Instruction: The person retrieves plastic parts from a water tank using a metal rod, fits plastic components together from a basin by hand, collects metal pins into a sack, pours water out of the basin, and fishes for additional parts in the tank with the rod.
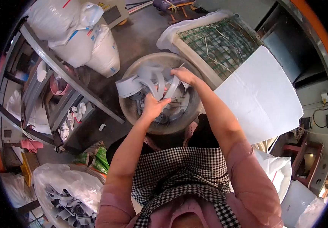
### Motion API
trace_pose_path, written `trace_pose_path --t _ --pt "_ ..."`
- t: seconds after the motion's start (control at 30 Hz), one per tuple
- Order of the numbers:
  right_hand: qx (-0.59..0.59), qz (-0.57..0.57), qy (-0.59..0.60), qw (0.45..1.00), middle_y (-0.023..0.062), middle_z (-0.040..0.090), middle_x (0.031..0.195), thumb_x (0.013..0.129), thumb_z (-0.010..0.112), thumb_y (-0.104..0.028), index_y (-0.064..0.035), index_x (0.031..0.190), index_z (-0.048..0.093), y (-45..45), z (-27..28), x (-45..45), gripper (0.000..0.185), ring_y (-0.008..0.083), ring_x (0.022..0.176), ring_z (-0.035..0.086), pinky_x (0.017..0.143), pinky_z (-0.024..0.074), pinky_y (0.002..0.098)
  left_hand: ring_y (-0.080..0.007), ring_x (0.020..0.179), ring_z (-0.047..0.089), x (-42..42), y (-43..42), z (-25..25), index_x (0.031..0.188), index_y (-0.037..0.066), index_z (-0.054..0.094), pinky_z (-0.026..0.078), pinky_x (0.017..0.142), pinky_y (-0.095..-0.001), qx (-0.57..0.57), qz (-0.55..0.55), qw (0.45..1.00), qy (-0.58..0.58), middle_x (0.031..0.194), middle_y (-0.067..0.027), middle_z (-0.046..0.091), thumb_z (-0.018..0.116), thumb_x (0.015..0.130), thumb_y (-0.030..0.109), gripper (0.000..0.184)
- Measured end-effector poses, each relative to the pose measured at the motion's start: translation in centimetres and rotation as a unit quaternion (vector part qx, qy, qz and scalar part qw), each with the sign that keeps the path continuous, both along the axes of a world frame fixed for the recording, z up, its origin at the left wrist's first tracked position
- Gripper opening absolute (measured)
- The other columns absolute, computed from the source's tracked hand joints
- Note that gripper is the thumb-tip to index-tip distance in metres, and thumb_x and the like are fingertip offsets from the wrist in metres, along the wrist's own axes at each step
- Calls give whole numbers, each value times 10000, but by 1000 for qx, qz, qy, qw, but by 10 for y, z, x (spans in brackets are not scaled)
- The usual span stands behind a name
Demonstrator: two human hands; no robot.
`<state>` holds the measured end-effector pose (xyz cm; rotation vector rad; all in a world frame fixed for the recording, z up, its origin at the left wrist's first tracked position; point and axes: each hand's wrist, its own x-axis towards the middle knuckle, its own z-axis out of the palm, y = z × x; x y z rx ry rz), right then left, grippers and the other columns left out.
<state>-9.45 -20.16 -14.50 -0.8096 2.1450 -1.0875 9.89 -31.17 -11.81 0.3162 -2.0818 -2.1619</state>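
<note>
A light grey moulded plastic piece with curved, strap-like arms [172,86] is held between my two hands above a large round tub [133,116]. My left hand [155,105] grips its lower end, with the thumb stretched to the right. At its upper right, my right hand [184,75] is closed around the edge. A wide grey cup-like part [128,87] leans over the tub's left rim; I cannot tell whether it joins the held piece. Darker grey scraps and thin pieces lie inside the tub under my hands.
White sacks [102,51] stand at the back left beside a metal frame [69,74]. A crate under green netting [221,43] and a large white board [261,97] are to the right. At the lower left sits a plastic bag [69,178] of grey parts.
</note>
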Motion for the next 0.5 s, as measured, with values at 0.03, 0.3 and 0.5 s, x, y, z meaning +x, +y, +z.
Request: trace_pose_path --t 0.03,0.3,0.5 --pt "-1 -4 -2 1000 201 617 928 799 449 -385 -97 973 617 1 2 0 376 376 886 560 757 435 402 -197 847 621 0 0 -2 1034 -6 473 516 728 -312 -14 5 1000 -1 915 -105 594 631 729 -94 355" --pt "107 -171 199 959 239 596 908 849 472 -419 -86 1035 603 -7 7 18 403 378 933 563 820 449 423 -211 842 621 -6 0 -7 1024 4 462 512 718 -328 51 28 998 -21 930 -106 566 612 770 -64 303" --pt "36 -148 -22 988 161 629 937 869 500 -433 2 920 610 -5 48 63 453 291 855 613 742 477 386 -224 923 602 -12 -5 -2 1034 -6 506 493 720 -333 126 107 986 -27 1023 -116 583 607 808 6 248"
